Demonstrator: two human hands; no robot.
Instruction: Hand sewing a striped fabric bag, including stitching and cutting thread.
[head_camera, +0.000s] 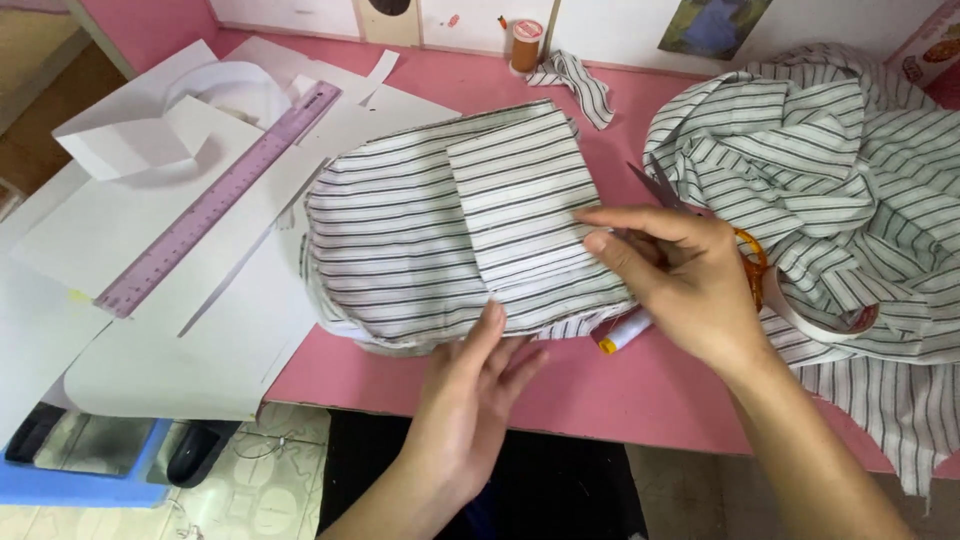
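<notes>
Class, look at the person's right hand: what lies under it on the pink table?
Under the right hand show scissors, their blades and orange handle poking out, and a white marker. The hand covers the scissors' middle and the marker's far end.

A small home sewing corner is shown, set up for cutting and making garments. A pink table (600, 390) is covered with white paper pattern pieces (150, 230) and a long purple ruler (215, 205). Striped fabric is seen in several forms: a folded piece (440, 230) in the middle, a heaped bundle (830, 170) to the right, and a small scrap (578, 85) near the wall. A spool of brown thread (526, 44) is stood at the back, and scissors with orange handles (745, 262) are laid by the heap. Tiled flooring (270, 480) is visible below the table edge, which suggests a household room.
</notes>
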